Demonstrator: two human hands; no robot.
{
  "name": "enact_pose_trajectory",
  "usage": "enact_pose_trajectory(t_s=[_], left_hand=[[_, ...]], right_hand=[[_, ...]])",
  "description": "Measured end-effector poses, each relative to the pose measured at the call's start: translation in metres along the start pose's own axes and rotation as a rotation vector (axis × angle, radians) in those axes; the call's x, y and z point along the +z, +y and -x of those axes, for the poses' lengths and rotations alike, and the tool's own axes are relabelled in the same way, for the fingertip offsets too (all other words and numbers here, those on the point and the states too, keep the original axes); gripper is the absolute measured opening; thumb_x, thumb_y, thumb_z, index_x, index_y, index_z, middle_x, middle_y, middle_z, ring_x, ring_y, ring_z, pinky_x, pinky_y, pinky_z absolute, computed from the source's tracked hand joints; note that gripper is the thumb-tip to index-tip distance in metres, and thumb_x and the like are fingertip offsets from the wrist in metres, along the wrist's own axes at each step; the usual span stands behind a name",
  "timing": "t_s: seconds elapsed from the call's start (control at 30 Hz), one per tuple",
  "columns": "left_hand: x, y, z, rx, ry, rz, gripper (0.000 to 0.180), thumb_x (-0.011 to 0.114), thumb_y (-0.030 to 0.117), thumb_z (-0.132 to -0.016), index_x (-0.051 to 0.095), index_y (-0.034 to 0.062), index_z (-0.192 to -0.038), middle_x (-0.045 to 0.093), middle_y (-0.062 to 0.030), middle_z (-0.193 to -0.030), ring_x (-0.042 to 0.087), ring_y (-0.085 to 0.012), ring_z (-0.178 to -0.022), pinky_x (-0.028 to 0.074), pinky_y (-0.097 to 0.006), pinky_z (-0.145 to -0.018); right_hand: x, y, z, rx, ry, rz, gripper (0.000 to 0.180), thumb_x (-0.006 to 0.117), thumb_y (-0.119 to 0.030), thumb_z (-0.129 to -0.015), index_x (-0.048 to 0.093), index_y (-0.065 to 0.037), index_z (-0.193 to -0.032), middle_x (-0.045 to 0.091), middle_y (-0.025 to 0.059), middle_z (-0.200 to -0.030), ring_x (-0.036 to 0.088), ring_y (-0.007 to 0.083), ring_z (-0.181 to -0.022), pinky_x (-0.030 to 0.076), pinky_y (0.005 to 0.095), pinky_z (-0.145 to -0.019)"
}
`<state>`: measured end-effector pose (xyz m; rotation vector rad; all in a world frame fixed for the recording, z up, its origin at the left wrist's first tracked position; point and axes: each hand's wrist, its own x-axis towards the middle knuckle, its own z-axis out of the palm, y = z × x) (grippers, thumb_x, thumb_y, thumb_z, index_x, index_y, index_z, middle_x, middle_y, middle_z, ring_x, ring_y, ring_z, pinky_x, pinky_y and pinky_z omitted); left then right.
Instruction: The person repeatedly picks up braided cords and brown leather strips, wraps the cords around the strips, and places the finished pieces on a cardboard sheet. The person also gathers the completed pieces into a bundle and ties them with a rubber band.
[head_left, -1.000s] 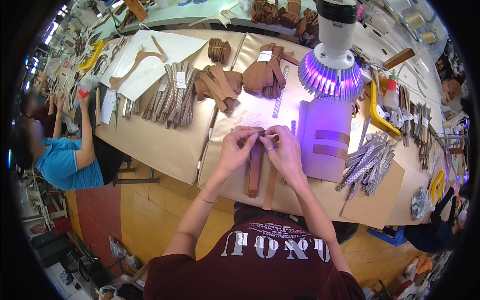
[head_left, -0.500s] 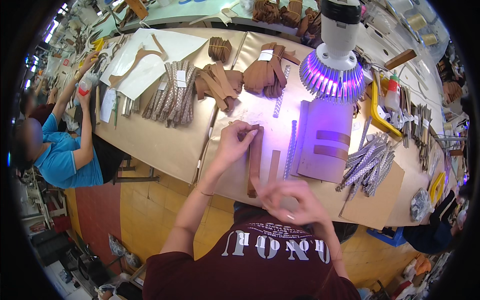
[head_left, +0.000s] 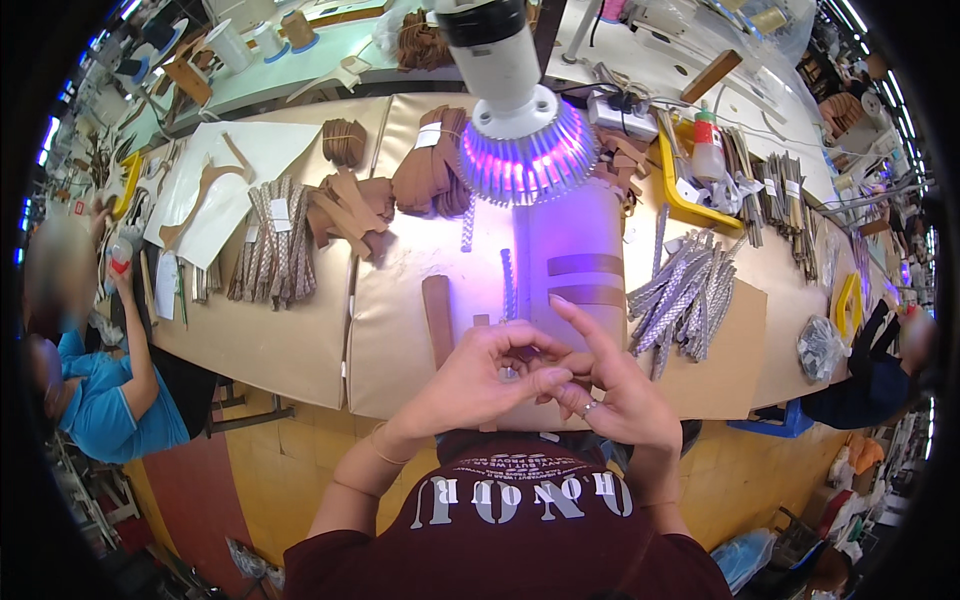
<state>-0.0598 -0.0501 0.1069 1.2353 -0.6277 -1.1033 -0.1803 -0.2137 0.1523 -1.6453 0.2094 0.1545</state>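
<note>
**Both hands met over a small piece at the near edge**

The surface [head_left: 290, 350], covered in tan sheets, stretched across the view and carried everything else. A lamp [head_left: 520, 130] with a white neck and a ring of violet lights hung over its middle and cast a purple patch on the sheet below. A white paper pattern [head_left: 235, 180] lay at the far left. Beside it sat a bundle of braided straps [head_left: 270, 255], and next to that a heap of brown leather pieces [head_left: 345, 210]. To the right of the lit patch lay a loose pile of grey braided strips [head_left: 685, 295], with a yellow tray [head_left: 690, 200] behind it. A single brown strip [head_left: 437, 318] lay flat just beyond the hands.

The left hand [head_left: 480, 380] was curled, thumb and fingers pinched together on a small piece [head_left: 508, 373] held just above the near edge of the surface; the piece was too small to tell what it was. The right hand [head_left: 615, 395] touched the left at the fingertips, its lower fingers closed in on the same piece, its forefinger stretched out straight. A ring showed on one right finger.

At the left edge, another person in a blue shirt [head_left: 100, 410] sat at the surface.
</note>
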Motion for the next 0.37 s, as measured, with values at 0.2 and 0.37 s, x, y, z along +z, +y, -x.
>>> enact_pose_trajectory(t_s=[0.2, 0.37], left_hand=[[0.004, -0.001, -0.017, -0.029, 0.027, -0.004, 0.013, 0.069, 0.007, -0.092, 0.067, -0.0043, -0.099, 0.068, -0.0044, -0.082, 0.063, -0.0083, -0.073, 0.052, -0.022, -0.065], [-0.028, -0.014, -0.067, 0.167, 0.383, -0.029, 0.017, 0.067, 0.015, -0.094, 0.069, 0.0006, -0.103, 0.072, -0.0058, -0.087, 0.064, -0.0087, -0.073, 0.053, -0.022, -0.067]], right_hand=[[-0.031, -0.004, 0.002, -0.056, -0.026, 0.349, 0.08, 0.067, -0.003, -0.09, 0.02, -0.007, -0.154, 0.068, 0.0087, -0.079, 0.065, 0.0175, -0.069, 0.052, 0.0299, -0.066], [-0.093, 0.008, -0.029, -0.048, 0.179, 0.251, 0.076, 0.066, -0.014, -0.094, 0.022, -0.014, -0.156, 0.068, 0.0066, -0.078, 0.065, 0.0144, -0.068, 0.051, 0.0271, -0.069]])
